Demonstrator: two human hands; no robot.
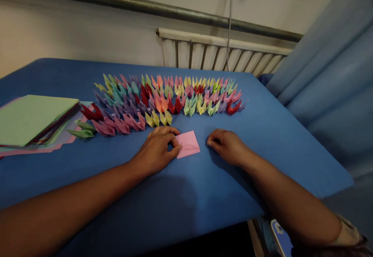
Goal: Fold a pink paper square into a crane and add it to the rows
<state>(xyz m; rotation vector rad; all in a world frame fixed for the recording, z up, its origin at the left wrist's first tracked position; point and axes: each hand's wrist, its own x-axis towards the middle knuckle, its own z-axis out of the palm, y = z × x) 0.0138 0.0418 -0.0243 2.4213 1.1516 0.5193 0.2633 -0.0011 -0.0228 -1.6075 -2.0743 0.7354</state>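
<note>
Forearms (96, 194) angled in; left fingers (174, 140) pinched pink paper (189, 144) mid-frame by its left edge; right fingers (215, 135) curled closed, off its right.

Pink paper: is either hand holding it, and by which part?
Left hand holds the pink paper at its left edge; right hand is apart from it.

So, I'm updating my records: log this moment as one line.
left hand: thumb on pink paper | right hand: apart from it | beyond: folded paper figures | far left: paper stack
</note>
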